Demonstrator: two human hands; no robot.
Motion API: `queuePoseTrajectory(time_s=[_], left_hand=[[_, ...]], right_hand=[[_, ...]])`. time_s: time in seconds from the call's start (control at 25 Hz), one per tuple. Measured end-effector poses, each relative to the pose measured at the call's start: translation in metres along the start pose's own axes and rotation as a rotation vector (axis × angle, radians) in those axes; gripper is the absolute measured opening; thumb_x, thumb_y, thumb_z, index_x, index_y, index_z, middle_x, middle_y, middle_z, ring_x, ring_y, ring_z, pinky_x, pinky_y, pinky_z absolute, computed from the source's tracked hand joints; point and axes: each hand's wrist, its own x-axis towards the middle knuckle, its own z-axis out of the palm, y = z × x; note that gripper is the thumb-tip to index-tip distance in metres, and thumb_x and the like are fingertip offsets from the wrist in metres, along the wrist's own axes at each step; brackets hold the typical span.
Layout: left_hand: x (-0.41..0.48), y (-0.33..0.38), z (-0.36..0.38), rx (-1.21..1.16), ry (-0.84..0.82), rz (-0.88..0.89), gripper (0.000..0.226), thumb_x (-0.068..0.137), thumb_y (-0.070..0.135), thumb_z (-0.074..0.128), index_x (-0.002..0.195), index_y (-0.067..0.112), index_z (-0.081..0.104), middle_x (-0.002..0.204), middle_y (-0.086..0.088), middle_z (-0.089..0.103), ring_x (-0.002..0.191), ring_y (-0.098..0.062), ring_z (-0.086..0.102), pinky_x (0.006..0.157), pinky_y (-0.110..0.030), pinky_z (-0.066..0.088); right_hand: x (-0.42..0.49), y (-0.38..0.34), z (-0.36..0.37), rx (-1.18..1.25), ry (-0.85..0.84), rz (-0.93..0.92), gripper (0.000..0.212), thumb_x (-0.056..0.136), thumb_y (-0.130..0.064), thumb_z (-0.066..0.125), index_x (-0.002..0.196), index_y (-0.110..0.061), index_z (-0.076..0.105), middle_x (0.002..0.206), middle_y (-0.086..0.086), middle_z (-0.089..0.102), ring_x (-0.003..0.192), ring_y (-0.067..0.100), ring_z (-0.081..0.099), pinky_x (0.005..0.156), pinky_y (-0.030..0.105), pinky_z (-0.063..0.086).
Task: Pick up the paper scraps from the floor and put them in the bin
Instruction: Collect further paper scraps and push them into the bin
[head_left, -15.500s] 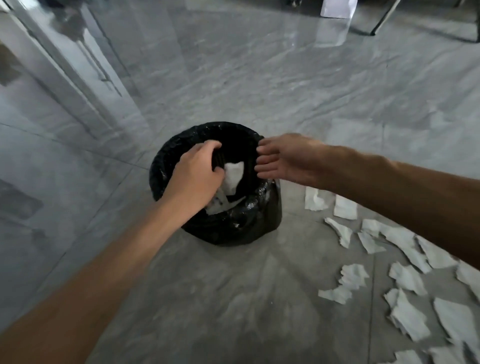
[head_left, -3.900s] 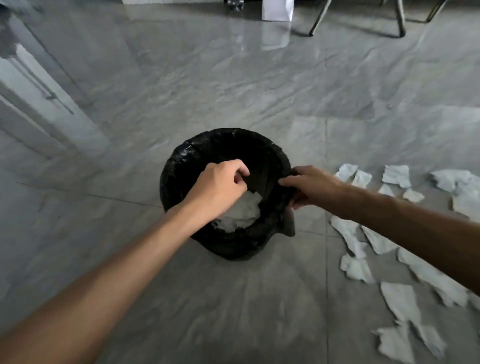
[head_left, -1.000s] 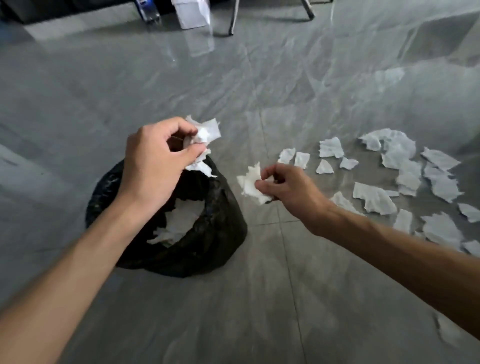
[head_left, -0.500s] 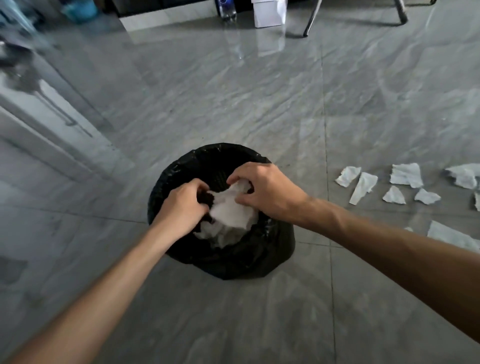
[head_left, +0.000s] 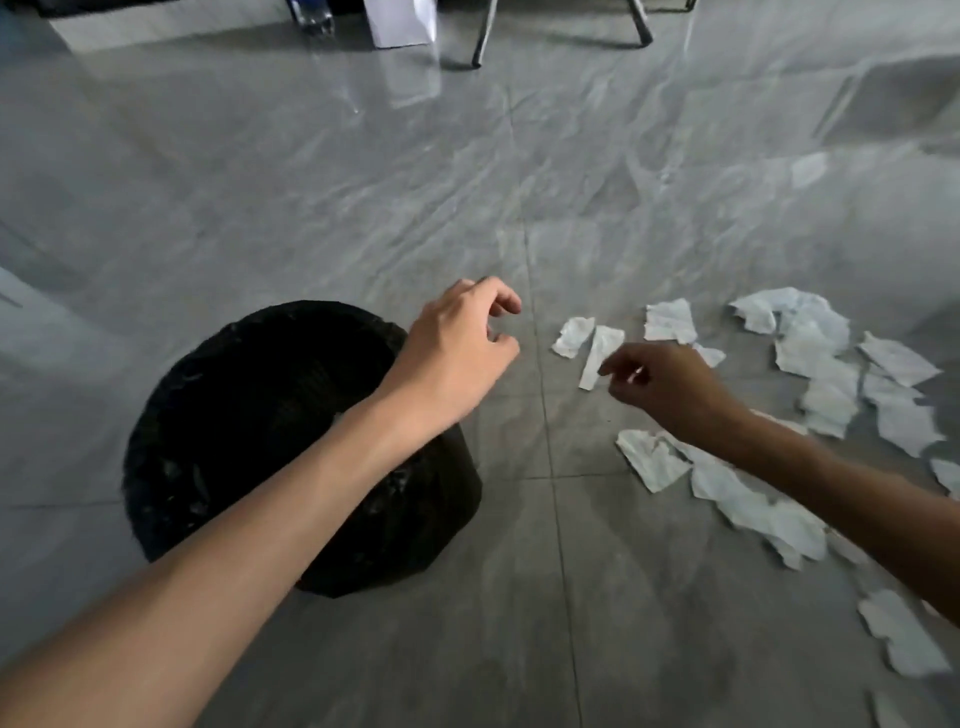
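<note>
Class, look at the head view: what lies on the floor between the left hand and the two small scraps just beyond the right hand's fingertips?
Nothing: between the left hand and the two small scraps the head view shows only bare grey floor, crossed by a tile joint.

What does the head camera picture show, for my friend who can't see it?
Two bare hands reach over a grey tiled floor toward torn white paper scraps; the right hand is nearest them, the left hand open and empty. A black-lined bin stands at left.
</note>
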Motion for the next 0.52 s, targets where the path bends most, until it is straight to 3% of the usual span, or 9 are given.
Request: queuePoseTrajectory(time_s=[0.08, 0.16, 0.28, 0.4, 0.52], left_hand=[[0.018, 0.018, 0.031, 0.025, -0.127, 0.064, 0.026, 0.081, 0.017, 0.060, 0.107, 0.020, 0.061, 0.108, 0.000, 0.063, 0.090, -0.016, 0.058, 0.077, -0.027, 0.043], [0.037, 0.027, 0.063, 0.059, -0.266, 0.090, 0.031, 0.080, 0.018, 0.060, 0.111, 0.018, 0.060, 0.114, -0.004, 0.063, 0.099, -0.022, 0.060, 0.082, -0.031, 0.047], [0.065, 0.022, 0.114, 0.164, -0.410, 0.084, 0.036, 0.080, 0.019, 0.059, 0.115, 0.016, 0.058, 0.122, -0.010, 0.062, 0.110, -0.029, 0.057, 0.088, -0.034, 0.048], [0.091, 0.002, 0.159, 0.253, -0.452, 0.043, 0.043, 0.081, 0.019, 0.059, 0.122, 0.011, 0.052, 0.128, -0.016, 0.057, 0.114, -0.034, 0.056, 0.089, -0.038, 0.048], [0.108, -0.017, 0.198, 0.299, -0.412, 0.032, 0.044, 0.083, 0.022, 0.061, 0.123, 0.008, 0.047, 0.127, -0.017, 0.054, 0.113, -0.038, 0.054, 0.089, -0.043, 0.048]], right_hand=[[-0.019, 0.054, 0.009, -0.245, -0.169, 0.145, 0.033, 0.076, -0.023, 0.073, 0.108, -0.021, 0.065, 0.103, 0.003, 0.066, 0.088, 0.018, 0.064, 0.077, 0.027, 0.047], [-0.033, 0.087, 0.025, -0.362, -0.245, 0.179, 0.042, 0.075, -0.030, 0.073, 0.115, -0.025, 0.059, 0.112, 0.004, 0.058, 0.101, 0.025, 0.060, 0.080, 0.034, 0.049], [-0.036, 0.104, 0.050, -0.397, -0.170, 0.085, 0.019, 0.082, -0.027, 0.061, 0.100, -0.024, 0.061, 0.104, 0.004, 0.058, 0.099, 0.026, 0.059, 0.075, 0.039, 0.050], [-0.031, 0.108, 0.058, -0.309, -0.109, 0.023, 0.005, 0.085, -0.023, 0.058, 0.087, -0.021, 0.062, 0.092, 0.003, 0.063, 0.091, 0.025, 0.060, 0.069, 0.039, 0.048], [-0.028, 0.122, 0.048, -0.111, 0.163, 0.094, 0.006, 0.081, -0.023, 0.067, 0.081, -0.021, 0.061, 0.089, 0.000, 0.062, 0.085, 0.019, 0.056, 0.068, 0.035, 0.047]])
